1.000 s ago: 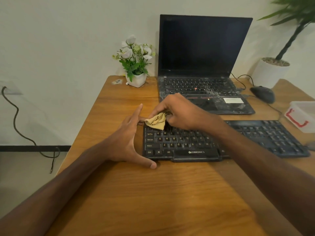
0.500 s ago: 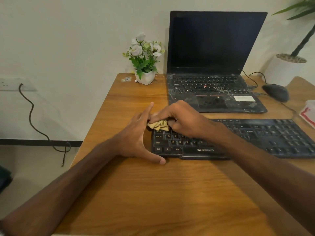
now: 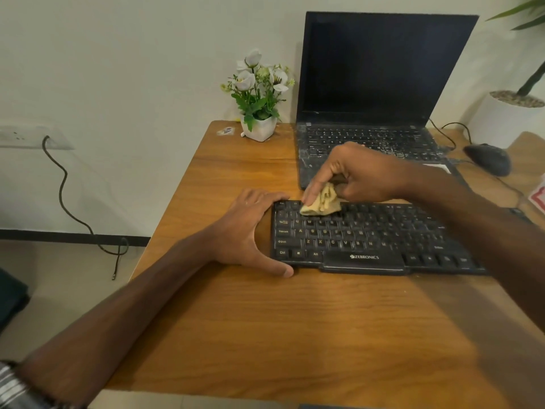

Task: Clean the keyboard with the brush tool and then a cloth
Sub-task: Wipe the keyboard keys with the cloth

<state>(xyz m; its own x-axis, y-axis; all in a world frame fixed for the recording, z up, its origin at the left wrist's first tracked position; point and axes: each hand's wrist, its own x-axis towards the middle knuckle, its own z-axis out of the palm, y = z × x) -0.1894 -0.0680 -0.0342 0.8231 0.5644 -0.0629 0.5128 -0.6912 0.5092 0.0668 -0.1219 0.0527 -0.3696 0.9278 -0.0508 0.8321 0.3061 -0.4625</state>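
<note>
A black Zebronics keyboard (image 3: 354,237) lies across the wooden desk (image 3: 265,320). My right hand (image 3: 356,175) pinches a crumpled yellow cloth (image 3: 321,203) and holds it on the keyboard's top left rows. My left hand (image 3: 250,231) braces the keyboard's left end, fingers over the top corner and thumb along the front edge. No brush tool is in view.
An open dusty black laptop (image 3: 377,84) stands just behind the keyboard. A small white pot of flowers (image 3: 259,98) sits at the back left of the desk. A black mouse (image 3: 488,159) and its cable lie at the right, with a large white planter (image 3: 513,116) behind.
My right hand has lifted a little and shifted right with the cloth, away from my left hand. My left hand's fingers have curled down over the keyboard's top left corner.
</note>
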